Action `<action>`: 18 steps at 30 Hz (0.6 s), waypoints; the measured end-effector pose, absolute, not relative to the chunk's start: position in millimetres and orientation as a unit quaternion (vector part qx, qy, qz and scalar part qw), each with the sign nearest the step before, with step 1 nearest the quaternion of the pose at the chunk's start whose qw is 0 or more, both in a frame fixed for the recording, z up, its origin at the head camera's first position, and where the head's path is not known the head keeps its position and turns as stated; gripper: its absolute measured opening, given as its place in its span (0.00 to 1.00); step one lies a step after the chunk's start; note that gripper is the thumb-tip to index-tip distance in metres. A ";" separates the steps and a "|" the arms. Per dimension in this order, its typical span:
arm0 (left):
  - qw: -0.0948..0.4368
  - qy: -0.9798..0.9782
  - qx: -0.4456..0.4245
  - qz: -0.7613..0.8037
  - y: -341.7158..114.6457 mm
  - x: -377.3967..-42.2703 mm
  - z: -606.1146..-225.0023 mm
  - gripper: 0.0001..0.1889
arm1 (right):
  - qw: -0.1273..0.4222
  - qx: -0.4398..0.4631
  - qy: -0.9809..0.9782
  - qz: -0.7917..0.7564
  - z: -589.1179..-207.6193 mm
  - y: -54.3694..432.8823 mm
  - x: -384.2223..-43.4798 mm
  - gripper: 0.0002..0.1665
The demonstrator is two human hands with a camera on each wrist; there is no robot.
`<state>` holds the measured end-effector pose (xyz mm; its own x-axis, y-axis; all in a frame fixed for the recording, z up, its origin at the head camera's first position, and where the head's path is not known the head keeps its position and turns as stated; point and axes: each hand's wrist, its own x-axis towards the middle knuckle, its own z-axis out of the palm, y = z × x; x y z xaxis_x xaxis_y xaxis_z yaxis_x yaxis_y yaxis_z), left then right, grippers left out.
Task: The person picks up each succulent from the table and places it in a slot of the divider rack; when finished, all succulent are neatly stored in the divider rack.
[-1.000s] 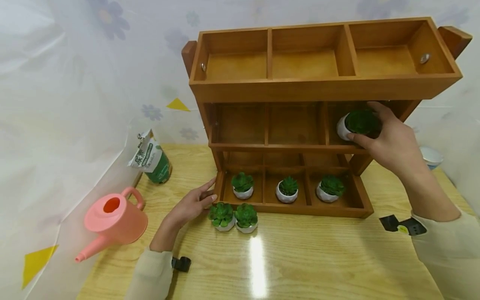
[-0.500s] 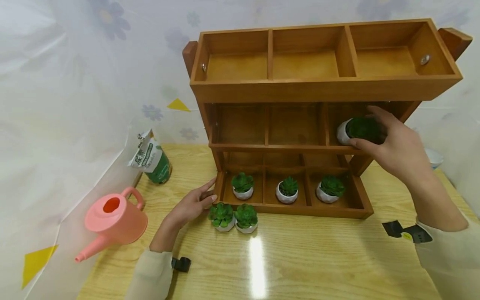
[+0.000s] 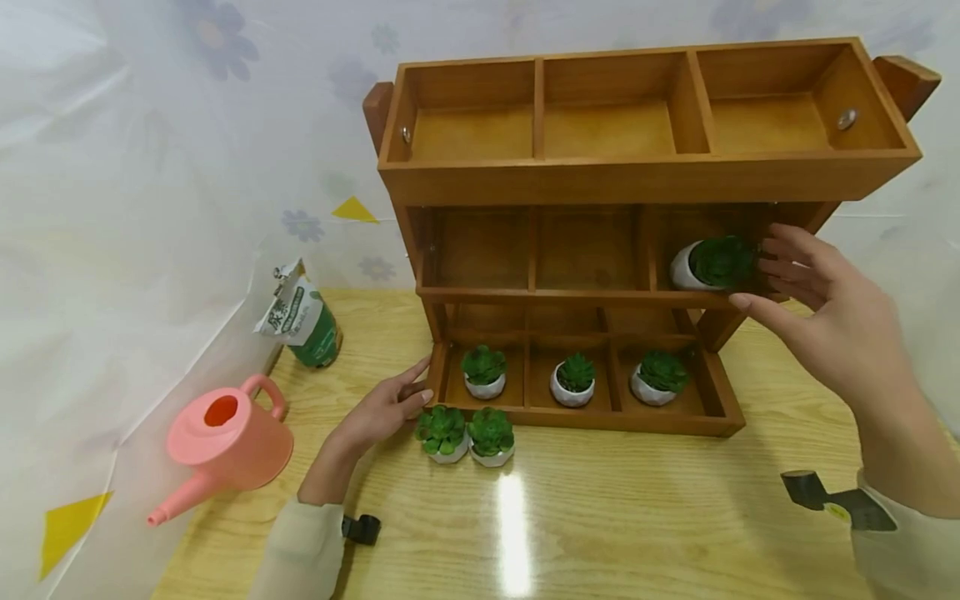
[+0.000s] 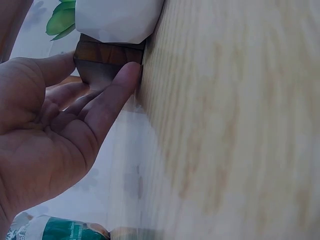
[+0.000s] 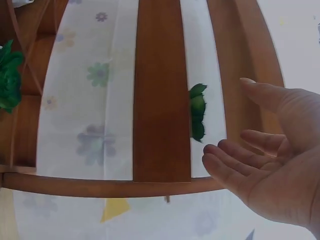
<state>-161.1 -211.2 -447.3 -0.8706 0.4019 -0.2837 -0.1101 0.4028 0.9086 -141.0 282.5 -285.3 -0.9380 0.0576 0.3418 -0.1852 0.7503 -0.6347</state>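
A wooden tiered shelf (image 3: 645, 182) with divided compartments stands on the table. In its middle tier's right compartment a potted succulent (image 3: 720, 262) in a white pot leans to the right. Just right of that plant is my right hand (image 3: 847, 317), fingers apart and holding nothing. In the right wrist view its leaves (image 5: 197, 112) show partly behind a wooden board. My left hand (image 3: 382, 410) rests its fingertips against the shelf's lower left corner (image 4: 107, 57). Close by, two potted succulents (image 3: 442, 433) stand side by side on the table.
Along the bottom tier, each compartment holds one potted succulent (image 3: 575, 379). Left on the table are a pink watering can (image 3: 240, 446) and a green-and-white pouch (image 3: 307, 321) closed with a clip. Patterned white sheeting (image 3: 150, 208) hangs behind and at the left.
My right hand has let go of the potted succulent and drawn back to the right, its fingers spreading. The plant stays in the middle tier's right compartment. My left hand has not moved.
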 end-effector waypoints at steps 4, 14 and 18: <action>0.240 0.803 0.088 0.538 -210.5 -161.3 -446.2 0.34 | 0.215 0.061 -0.898 0.379 -288.3 275.8 -126.4 0.44; 0.242 0.801 0.086 0.540 -210.0 -160.0 -443.7 0.34 | 0.200 0.203 -0.866 0.411 -315.8 234.8 -104.8 0.42; 0.241 0.803 0.085 0.539 -210.1 -160.9 -445.6 0.34 | 0.136 0.211 -0.872 0.419 -335.7 218.1 -102.1 0.39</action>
<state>-160.9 -210.1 -445.6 -0.8697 0.3955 -0.2954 -0.1232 0.4055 0.9058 -102.1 218.1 -335.7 -0.8741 -0.2540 0.4140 -0.4820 0.5594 -0.6744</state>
